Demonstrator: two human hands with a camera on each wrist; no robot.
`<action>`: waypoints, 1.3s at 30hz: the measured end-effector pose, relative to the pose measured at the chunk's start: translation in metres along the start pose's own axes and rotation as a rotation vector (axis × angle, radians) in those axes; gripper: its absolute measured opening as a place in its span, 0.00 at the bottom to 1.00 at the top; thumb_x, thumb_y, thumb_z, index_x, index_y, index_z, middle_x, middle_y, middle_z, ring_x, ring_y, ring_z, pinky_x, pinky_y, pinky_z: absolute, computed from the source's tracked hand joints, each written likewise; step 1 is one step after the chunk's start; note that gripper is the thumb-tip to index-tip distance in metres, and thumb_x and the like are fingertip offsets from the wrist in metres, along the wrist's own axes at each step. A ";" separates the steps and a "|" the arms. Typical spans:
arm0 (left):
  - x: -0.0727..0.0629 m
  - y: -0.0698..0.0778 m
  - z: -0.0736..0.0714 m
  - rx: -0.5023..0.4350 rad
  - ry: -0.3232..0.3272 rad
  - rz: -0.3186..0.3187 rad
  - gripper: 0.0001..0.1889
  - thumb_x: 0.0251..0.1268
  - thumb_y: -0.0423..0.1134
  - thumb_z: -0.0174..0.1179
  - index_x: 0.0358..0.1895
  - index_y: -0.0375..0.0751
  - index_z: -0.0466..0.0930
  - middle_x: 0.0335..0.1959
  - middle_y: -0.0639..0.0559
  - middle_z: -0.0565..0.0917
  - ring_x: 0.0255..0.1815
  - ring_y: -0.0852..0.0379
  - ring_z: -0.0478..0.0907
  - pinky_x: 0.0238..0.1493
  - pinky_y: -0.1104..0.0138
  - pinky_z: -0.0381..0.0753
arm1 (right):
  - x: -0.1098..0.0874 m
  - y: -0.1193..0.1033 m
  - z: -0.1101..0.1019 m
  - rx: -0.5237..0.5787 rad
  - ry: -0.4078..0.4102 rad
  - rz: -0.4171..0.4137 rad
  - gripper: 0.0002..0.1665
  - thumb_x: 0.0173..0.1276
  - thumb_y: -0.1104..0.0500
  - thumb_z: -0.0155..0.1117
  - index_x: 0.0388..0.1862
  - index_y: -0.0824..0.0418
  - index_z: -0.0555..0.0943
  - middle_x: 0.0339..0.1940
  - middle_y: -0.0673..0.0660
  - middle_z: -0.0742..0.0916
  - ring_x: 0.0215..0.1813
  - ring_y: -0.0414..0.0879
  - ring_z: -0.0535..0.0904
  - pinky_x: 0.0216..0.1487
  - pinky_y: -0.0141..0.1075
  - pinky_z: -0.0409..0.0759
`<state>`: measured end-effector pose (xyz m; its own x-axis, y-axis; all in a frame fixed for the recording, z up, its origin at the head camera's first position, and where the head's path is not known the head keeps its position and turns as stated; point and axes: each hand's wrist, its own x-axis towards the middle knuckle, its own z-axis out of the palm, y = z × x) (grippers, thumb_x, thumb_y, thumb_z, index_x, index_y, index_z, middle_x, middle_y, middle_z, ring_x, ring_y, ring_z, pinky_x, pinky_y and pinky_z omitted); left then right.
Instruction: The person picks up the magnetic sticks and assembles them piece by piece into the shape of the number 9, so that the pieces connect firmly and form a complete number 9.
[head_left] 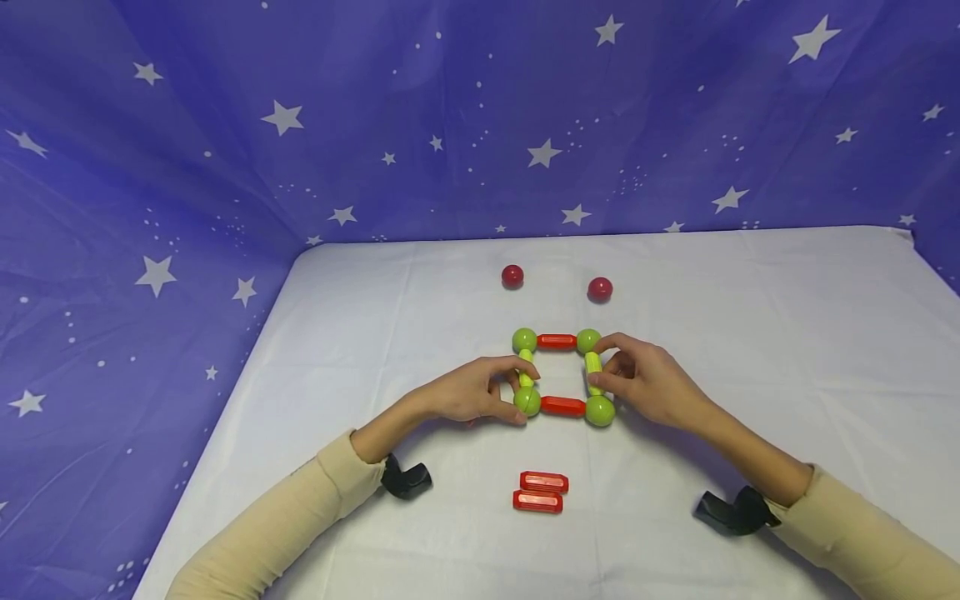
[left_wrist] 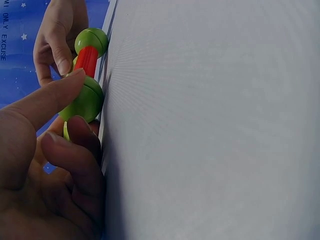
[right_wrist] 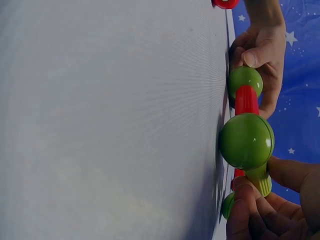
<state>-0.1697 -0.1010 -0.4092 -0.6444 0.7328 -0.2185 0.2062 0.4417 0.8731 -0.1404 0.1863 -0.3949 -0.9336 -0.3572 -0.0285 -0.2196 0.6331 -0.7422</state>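
A four-sided frame of toy rods and balls lies on the white cloth. Green balls form its corners; a far red rod (head_left: 557, 342) and a near red rod (head_left: 562, 407) join them across, with a yellow-green rod along each side. My left hand (head_left: 472, 390) grips the near-left green ball (head_left: 527, 402), thumb on the ball and index finger reaching over the left yellow-green rod (head_left: 527, 382). On the other side my right hand (head_left: 652, 382) pinches the right yellow-green rod (head_left: 593, 364), its index fingertip close to the far-right green ball (head_left: 588, 340). The near-right green ball (right_wrist: 247, 141) shows large in the right wrist view.
Beyond the frame sit two red balls, one at left (head_left: 512, 277) and one at right (head_left: 600, 290). Nearer the front lie two loose red rods side by side, an upper rod (head_left: 544, 482) and a lower rod (head_left: 537, 501). A blue starry curtain (head_left: 480, 108) hangs behind the table.
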 end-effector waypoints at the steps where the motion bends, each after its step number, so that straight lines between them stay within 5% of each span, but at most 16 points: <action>1: 0.000 0.000 0.000 0.000 -0.001 -0.001 0.28 0.56 0.36 0.73 0.61 0.48 0.74 0.45 0.50 0.77 0.15 0.59 0.69 0.17 0.69 0.68 | 0.000 0.000 0.000 0.002 -0.001 0.001 0.21 0.64 0.61 0.71 0.54 0.63 0.77 0.28 0.50 0.83 0.29 0.47 0.76 0.29 0.35 0.75; 39: 0.001 0.002 0.000 0.028 -0.008 0.025 0.27 0.54 0.36 0.74 0.57 0.46 0.75 0.41 0.50 0.76 0.17 0.59 0.68 0.20 0.70 0.67 | 0.007 0.004 0.003 -0.005 -0.021 -0.002 0.17 0.69 0.64 0.63 0.57 0.61 0.81 0.34 0.53 0.84 0.35 0.48 0.77 0.36 0.40 0.79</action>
<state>-0.1697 -0.0990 -0.4075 -0.6325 0.7483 -0.2002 0.2434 0.4373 0.8658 -0.1466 0.1840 -0.3999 -0.9271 -0.3726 -0.0412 -0.2229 0.6362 -0.7386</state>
